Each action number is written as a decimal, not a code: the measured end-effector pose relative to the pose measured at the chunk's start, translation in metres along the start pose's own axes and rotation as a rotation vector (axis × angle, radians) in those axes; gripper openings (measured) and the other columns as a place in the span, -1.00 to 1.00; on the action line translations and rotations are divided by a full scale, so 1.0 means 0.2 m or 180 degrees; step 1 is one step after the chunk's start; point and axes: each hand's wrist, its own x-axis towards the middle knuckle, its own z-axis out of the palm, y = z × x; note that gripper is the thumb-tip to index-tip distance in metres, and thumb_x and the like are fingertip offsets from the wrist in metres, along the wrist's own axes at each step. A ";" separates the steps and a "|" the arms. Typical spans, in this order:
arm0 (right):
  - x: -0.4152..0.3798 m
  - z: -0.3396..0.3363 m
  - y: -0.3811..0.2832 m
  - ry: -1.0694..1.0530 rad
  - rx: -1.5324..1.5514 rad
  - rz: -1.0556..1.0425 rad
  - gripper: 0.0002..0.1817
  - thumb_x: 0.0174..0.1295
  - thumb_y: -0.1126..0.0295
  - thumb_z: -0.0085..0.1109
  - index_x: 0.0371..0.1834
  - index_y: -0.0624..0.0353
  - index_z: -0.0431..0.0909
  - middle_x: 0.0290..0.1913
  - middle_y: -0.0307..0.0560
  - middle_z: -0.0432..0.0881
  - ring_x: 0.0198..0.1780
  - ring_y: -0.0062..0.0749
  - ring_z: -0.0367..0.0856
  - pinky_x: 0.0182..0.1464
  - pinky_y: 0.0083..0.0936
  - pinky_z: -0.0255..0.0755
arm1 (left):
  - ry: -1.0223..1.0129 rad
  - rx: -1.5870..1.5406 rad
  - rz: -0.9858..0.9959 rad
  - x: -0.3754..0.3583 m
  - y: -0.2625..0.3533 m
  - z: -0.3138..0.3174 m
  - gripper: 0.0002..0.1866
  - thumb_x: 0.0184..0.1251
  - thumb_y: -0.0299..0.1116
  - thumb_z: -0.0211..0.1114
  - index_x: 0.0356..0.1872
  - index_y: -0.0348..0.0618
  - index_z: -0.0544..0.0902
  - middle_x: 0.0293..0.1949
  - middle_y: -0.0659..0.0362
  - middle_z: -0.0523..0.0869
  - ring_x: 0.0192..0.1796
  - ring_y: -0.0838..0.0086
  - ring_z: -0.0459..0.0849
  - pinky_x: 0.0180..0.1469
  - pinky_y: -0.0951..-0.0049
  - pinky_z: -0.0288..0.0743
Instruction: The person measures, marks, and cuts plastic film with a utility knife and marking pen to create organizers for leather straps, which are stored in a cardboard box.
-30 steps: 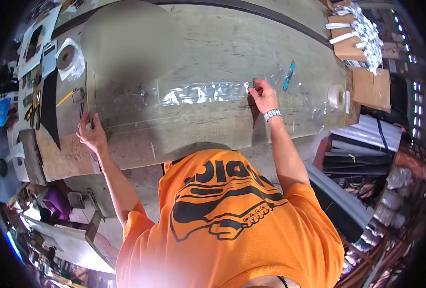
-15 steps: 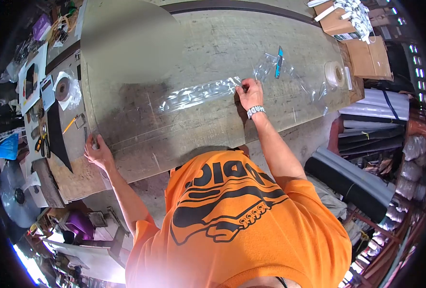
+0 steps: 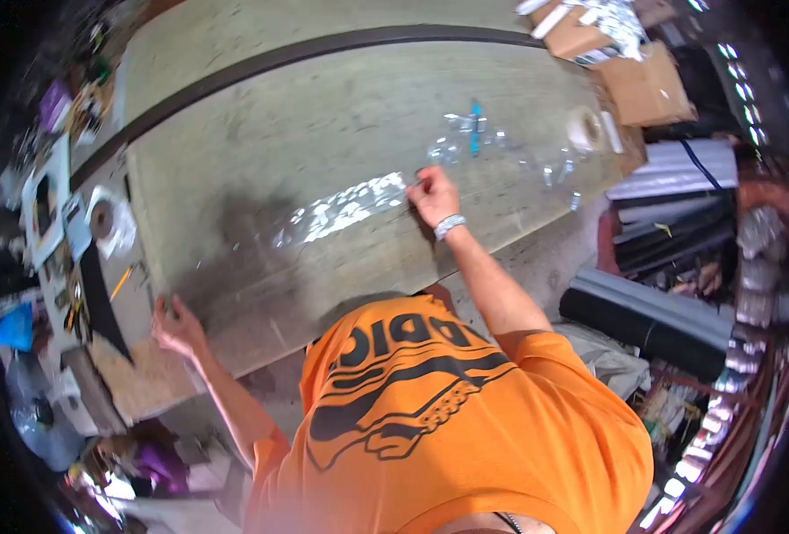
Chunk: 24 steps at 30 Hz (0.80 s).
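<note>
A clear, shiny plastic strip (image 3: 350,209) lies on the grey worktable. My right hand (image 3: 434,198), with a metal watch band on its wrist, pinches the right end of this strip between thumb and fingers. At the table's left edge is my left hand (image 3: 179,327), its thumb and fingers apart with nothing visible in them. Beyond my right hand lie a blue cutter knife (image 3: 475,129) and crumpled clear plastic (image 3: 445,149).
A white roll of tape (image 3: 586,130) sits near the table's right end, beside cardboard boxes (image 3: 652,84). On the left are another roll (image 3: 102,219), a yellow pencil (image 3: 122,281) and a black strip (image 3: 101,303). Rolled sheets (image 3: 652,320) lie at right, below table height.
The camera view has shifted, so the table and its contents appear lower and further left. My right hand stays at the strip's right end; my left hand remains by the left edge.
</note>
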 end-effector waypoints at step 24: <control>-0.54 -0.99 -1.21 -0.2247 0.2007 -0.2898 -0.64 0.23 0.53 0.18 0.09 0.44 0.57 0.01 0.14 0.70 -0.09 0.00 0.69 0.00 -0.23 0.57 | 0.0201 -0.0387 0.0019 -0.06 0.09 0.05 -0.70 0.36 -0.31 0.22 0.05 -0.11 0.70 0.09 0.04 0.70 0.12 0.08 0.55 0.27 0.04 0.27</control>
